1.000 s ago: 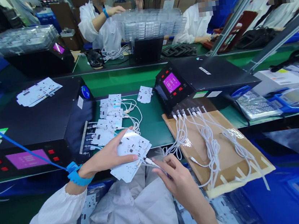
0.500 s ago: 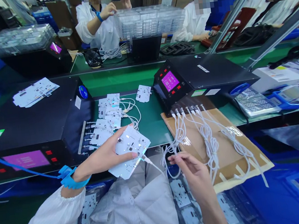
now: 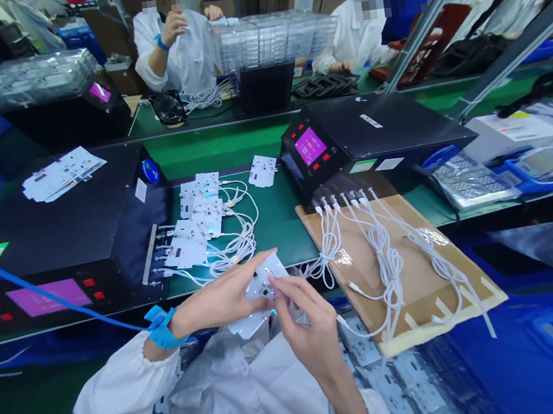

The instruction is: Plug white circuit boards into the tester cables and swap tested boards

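My left hand (image 3: 217, 301) grips a white circuit board (image 3: 265, 285) from below and beside, and the board's lower part shows past my palm. My right hand (image 3: 311, 323) is over the same board, with its fingertips pinched on the board's upper right area. A white USB cable (image 3: 356, 321) runs out from behind my right hand toward a brown cardboard sheet (image 3: 357, 251). Several more white cables (image 3: 389, 267) lie on that sheet. A blue wrist strap (image 3: 161, 332) circles my left wrist, and its blue cord (image 3: 50, 295) leads away to the left.
Several white boards with cables (image 3: 188, 251) lie on the green conveyor (image 3: 279, 227) between two black test boxes (image 3: 309, 146). Co-workers in white sit across the line beside stacks of clear trays (image 3: 273, 39). A blue bin (image 3: 526, 351) stands at lower right.
My right hand has moved up and left from the cables onto the board. The board and my left hand have shifted right, with more of the board now hidden behind my hands.
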### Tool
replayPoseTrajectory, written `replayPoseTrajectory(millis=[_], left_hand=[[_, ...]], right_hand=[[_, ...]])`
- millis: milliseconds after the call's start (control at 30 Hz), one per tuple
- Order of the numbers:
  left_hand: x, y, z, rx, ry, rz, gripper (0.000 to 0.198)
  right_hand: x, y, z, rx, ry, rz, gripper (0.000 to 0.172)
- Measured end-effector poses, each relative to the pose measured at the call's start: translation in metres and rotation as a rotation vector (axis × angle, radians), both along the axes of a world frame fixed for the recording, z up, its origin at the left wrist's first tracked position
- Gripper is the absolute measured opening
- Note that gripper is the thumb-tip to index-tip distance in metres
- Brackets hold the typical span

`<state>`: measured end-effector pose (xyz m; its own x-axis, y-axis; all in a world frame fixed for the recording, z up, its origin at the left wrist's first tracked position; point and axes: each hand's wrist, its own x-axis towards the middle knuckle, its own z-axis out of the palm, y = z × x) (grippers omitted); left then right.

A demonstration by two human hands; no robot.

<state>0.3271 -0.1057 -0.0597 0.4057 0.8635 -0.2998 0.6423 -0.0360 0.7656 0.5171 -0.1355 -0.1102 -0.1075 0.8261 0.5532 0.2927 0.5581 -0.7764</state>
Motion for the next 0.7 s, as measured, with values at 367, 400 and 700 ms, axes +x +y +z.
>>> replayPoseTrajectory(millis=[367,400,700], left_hand=[[0.008,-0.003,0.000,0.008,-0.065,0.042,0.078],[0.008,-0.004,0.000,0.011,-0.065,0.046,0.078],[0.011,-0.008,-0.004,0.037,-0.046,0.001,0.076]], right_hand=[[-0.006,-0.001,-0.001,0.151,-0.180,-0.172,0.021],[-0.007,-0.001,-0.001,0.153,-0.189,-0.175,0.021],[-0.015,0.001,-0.002,0.172,-0.142,-0.187,0.018]])
